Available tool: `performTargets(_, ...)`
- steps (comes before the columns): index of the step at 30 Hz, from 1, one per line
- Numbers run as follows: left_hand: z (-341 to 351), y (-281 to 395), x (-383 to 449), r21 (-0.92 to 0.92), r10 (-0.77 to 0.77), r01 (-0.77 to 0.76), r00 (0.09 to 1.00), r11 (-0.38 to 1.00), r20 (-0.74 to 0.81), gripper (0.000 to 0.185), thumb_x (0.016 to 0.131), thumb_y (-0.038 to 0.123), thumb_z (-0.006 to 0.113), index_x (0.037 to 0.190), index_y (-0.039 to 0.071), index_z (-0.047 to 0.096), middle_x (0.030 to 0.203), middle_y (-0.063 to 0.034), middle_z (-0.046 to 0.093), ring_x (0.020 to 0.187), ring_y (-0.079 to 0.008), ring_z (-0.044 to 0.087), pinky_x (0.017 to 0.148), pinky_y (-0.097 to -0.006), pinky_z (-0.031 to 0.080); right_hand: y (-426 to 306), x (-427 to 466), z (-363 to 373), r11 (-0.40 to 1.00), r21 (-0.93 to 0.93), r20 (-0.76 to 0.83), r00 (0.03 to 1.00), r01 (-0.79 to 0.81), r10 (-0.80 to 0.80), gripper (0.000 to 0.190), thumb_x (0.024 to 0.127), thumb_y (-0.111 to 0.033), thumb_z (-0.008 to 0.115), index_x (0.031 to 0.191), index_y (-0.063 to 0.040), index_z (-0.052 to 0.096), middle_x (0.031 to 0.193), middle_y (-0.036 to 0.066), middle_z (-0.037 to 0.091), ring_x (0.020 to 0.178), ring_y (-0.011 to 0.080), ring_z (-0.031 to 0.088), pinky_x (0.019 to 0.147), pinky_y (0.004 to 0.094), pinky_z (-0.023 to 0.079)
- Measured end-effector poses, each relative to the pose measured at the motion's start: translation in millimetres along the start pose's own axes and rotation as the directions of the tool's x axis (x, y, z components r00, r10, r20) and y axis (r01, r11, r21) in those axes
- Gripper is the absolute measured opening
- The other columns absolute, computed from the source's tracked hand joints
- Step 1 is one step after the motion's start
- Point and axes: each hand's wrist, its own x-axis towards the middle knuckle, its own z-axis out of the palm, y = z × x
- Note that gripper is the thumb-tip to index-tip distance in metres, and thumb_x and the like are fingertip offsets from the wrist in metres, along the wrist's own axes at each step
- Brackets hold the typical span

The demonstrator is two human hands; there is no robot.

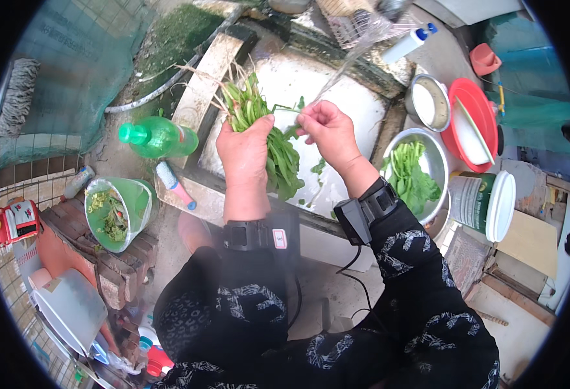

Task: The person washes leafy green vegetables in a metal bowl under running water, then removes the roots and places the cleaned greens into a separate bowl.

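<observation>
My left hand (246, 155) grips a bunch of leafy greens (281, 163), with thin pale roots sticking out at the upper left and leaves hanging to the lower right. Between the thumb and fingers of my right hand (327, 129) is a thin green stem (287, 109), stretching towards the bunch. Both hands are above a shallow white sink (358, 104), where loose bits of leaf lie. What looks like a thin stream of water (342, 68) comes down just beyond my right hand. To the right, a metal bowl (443, 167) contains more leafy greens (414, 177).
A green plastic bottle (168, 137) and a scrub brush (174, 182) are left of the sink. Plant scraps lie in a green bucket (141, 209). Rightward are a metal pot (445, 109), a red basin (490, 141) and a lidded tub (477, 204). A white bottle (404, 47) lies beyond.
</observation>
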Motion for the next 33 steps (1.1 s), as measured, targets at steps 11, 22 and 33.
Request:
performTargets(11, 11, 17, -48, -0.147, -0.167, 0.190, 0.974, 0.971, 0.153, 0.034, 0.071, -0.001, 0.066, 0.104, 0.000, 0.058, 0.091, -0.0051, 0.061, 0.082, -0.0161, 0.057, 0.077, -0.0281, 0.045, 37, -58, -112, 0.603, -0.770, -0.309, 0.949, -0.209, -0.066, 0.015, 0.077, -0.025, 0.064, 0.081, -0.010, 0.062, 0.081, 0.015, 0.064, 0.074, 0.0318, 0.061, 0.067, 0.0376, 0.048)
performTargets(22, 0, -14, -32, -0.294, -0.251, 0.415, 0.850, 0.861, 0.464, 0.023, 0.070, 0.002, 0.069, 0.092, -0.001, 0.063, 0.085, -0.0079, 0.065, 0.077, -0.0182, 0.062, 0.073, -0.0311, 0.050, -56, -83, -203, 0.138, -0.973, -0.209, 0.965, -0.188, -0.158, 0.035, 0.076, -0.020, 0.065, 0.107, -0.003, 0.062, 0.097, 0.020, 0.064, 0.095, 0.0296, 0.061, 0.081, 0.0333, 0.048)
performTargets(33, -2, -33, -14, -0.301, -0.340, 0.611, 0.711, 0.732, 0.616, 0.030, 0.072, 0.007, 0.064, 0.102, -0.001, 0.060, 0.091, -0.0085, 0.063, 0.080, -0.0198, 0.061, 0.073, -0.0328, 0.049, -116, -11, -2, 0.822, -0.534, -0.040, 0.977, -0.198, 0.209, 0.024, 0.075, -0.016, 0.071, 0.093, -0.003, 0.062, 0.073, 0.001, 0.063, 0.064, 0.0098, 0.057, 0.055, 0.0230, 0.044)
